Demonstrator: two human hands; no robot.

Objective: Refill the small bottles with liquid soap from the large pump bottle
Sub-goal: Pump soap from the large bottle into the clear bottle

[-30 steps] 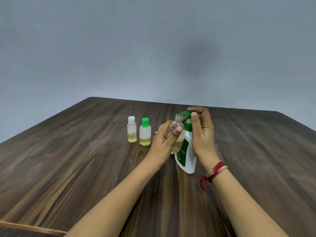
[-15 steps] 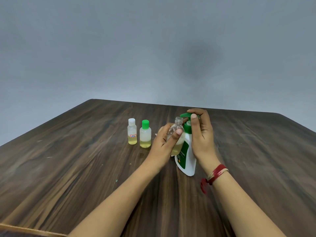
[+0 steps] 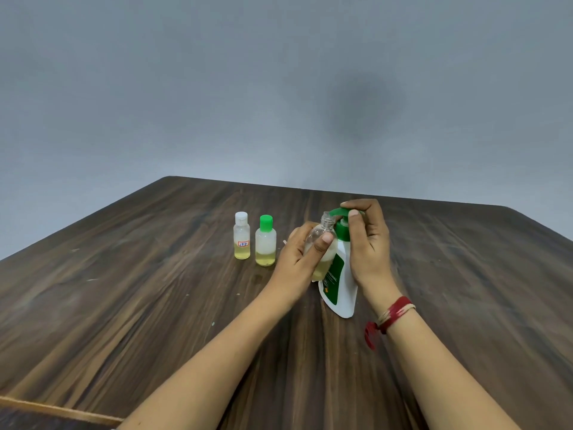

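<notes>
Left hand [image 3: 299, 252] curls round an uncapped small bottle [image 3: 324, 240], thumb across its front and fingers behind, and holds it off the table [image 3: 155, 290] against the left side of the large pump bottle [image 3: 341, 283]. The right hand [image 3: 369, 243] is closed over the green pump head [image 3: 336, 212], fingers hooked across the top and thumb against its near side.

What matters is the mouth and the spout. The spout points left, toward the small bottle, whose open neck sits right at its tip, just below it. The small bottle's long axis is close to upright, with its neck leaning a little right toward the pump. From here I cannot tell whether the tip is truly over the opening. A pale yellow layer shows low in the bottle.

I'd judge a downward press comes next, with the mouth held under the spout or soap will run down the outside. Two capped bottles, one white-capped [image 3: 242, 235] and one green-capped [image 3: 265, 242], stand together to the left, apart from both hands.
</notes>
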